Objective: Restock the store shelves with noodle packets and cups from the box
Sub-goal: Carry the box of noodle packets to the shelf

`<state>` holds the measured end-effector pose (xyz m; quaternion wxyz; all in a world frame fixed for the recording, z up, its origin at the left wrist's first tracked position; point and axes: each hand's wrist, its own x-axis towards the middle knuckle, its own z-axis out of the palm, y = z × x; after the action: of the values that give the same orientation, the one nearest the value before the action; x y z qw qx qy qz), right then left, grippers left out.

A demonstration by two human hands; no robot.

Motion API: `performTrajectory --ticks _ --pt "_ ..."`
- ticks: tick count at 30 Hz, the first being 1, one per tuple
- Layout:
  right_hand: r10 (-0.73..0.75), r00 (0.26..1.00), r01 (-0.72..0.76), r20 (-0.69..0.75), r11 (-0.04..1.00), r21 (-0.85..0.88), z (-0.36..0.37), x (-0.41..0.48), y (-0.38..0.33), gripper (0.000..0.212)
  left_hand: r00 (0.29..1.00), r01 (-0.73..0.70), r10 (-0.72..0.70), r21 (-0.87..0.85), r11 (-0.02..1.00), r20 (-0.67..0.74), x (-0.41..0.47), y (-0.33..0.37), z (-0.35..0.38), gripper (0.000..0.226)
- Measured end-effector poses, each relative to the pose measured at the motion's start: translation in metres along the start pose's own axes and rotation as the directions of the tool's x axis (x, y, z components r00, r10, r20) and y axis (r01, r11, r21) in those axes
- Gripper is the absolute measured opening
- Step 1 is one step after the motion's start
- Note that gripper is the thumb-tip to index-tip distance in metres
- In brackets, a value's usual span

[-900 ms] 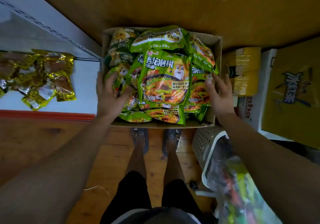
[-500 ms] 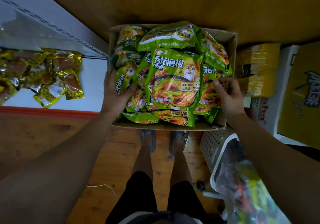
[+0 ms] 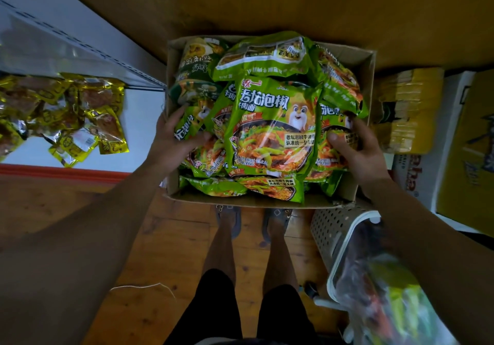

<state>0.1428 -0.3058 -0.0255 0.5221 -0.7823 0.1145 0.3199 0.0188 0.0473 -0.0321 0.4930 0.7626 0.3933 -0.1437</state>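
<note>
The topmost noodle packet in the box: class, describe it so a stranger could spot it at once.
Find the cardboard box of green packets. The topmost packet lies in its middle, between the left hand and right hand. It alone shows its full front: white characters, a cartoon animal, a noodle bowl.

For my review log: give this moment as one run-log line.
left hand: grips noodle packets | right hand: grips noodle packets | box: heaped full

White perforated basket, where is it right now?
The white perforated basket sits low on the right of the head view, just below the near right corner of the cardboard box, right of the person's feet.
</note>
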Motion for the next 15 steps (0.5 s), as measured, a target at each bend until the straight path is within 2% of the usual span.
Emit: performTrajectory --ticks 5,11,15 --pt "-0.01 1.0 0.01 -0.012 1.0 -0.01 0.0004 0.0086 0.0066 0.063 0.999 -0.021 0.023 0.044 0.999 -0.029 0.0037 0.0003 0.0041 0.075" --pt "-0.031 0.999 0.032 -0.037 0.999 0.021 0.0037 0.0036 0.0082 0.068 0.999 -0.04 0.044 0.107 0.993 -0.027 0.001 -0.0006 0.0044 0.089" --pt "-0.05 0.998 0.05 -0.036 0.999 -0.01 0.0021 0.004 0.0096 0.084 0.998 -0.064 0.067 0.133 0.989 -0.017 -0.0006 -0.0018 0.0063 0.094"
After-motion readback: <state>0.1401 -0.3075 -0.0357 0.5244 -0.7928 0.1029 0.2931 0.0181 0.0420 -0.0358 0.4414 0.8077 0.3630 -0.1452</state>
